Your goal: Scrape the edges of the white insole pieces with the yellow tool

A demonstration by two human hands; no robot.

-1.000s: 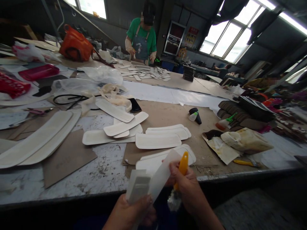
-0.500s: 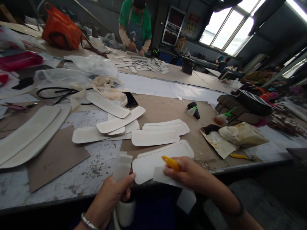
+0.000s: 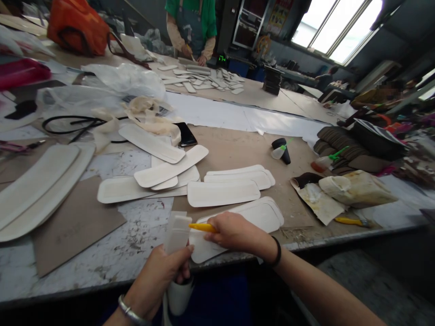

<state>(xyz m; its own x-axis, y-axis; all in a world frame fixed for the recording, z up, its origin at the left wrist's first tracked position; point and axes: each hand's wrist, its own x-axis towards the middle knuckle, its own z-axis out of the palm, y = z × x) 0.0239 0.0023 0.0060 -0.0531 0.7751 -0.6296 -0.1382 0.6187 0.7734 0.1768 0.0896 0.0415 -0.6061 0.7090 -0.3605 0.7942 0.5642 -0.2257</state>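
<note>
My left hand (image 3: 166, 267) pinches a small stack of translucent white strips (image 3: 178, 228) upright at the table's front edge. Its thumb lies by the left end of a white rounded panel (image 3: 205, 246). In my right hand (image 3: 234, 231) is a slim yellow tool (image 3: 203, 227), its tapered end pointing left, close to the strips. The rest of this tool is hidden in the fist, so its kind cannot be told. Under the right hand lies the white panel, overlapping others. Behind it are more white panels (image 3: 222, 194), some stacked crosswise (image 3: 170, 167).
Large curved panels (image 3: 41, 185) and a brown board (image 3: 78, 222) lie left. A phone (image 3: 186, 134) and small bottle (image 3: 278, 152) sit mid-table. Right are a stained container (image 3: 360, 190), a yellow-handled brush (image 3: 351, 221) and brown stacked pieces (image 3: 340, 147). A co-worker (image 3: 192, 31) stands across.
My right hand has moved left over the white panel, bringing the yellow tool close to the strips. The translucent sheets below that hand are now mostly out of sight. My left hand keeps its strips.
</note>
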